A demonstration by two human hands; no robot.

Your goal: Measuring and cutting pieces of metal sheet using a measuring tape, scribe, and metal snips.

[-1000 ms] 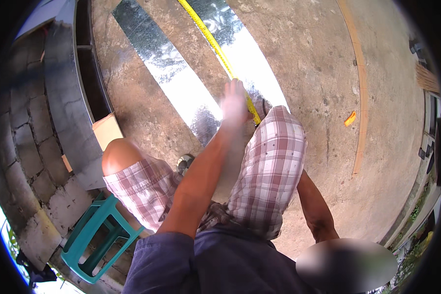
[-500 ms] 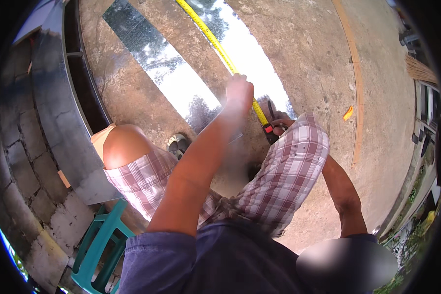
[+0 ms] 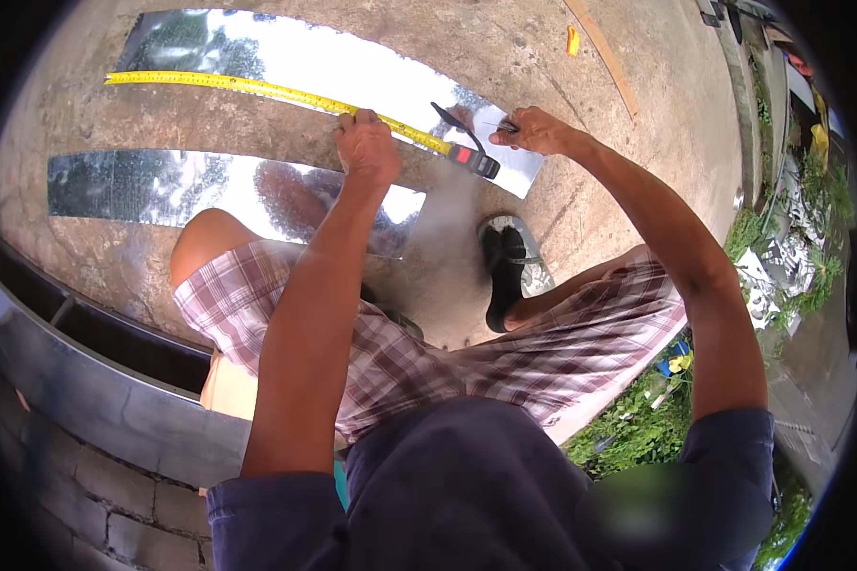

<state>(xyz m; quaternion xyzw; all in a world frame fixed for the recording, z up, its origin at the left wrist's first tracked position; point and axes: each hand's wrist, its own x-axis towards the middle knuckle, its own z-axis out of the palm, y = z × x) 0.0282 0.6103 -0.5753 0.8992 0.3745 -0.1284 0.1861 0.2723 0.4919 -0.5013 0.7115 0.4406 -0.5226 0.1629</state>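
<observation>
A yellow tape measure blade runs along the near edge of a long shiny metal sheet. Its black and red case rests near the sheet's right end, the black wrist strap lying over the metal. My left hand is closed on the blade, left of the case. Over the sheet's right end, my right hand grips a small dark tool with a thin pointed tip; its exact kind does not show. A second, narrower metal sheet lies nearer, partly behind my left arm and knee.
An orange object and a long brown strip lie on the concrete floor at the far right. A dark metal frame stands at the left beside a block wall. My sandaled foot is near the case. Plants grow at right.
My view has turned, so the sheets now run across the picture. My right hand has moved from beside the tape case to above the sheet's end. My left hand stays on the blade.
</observation>
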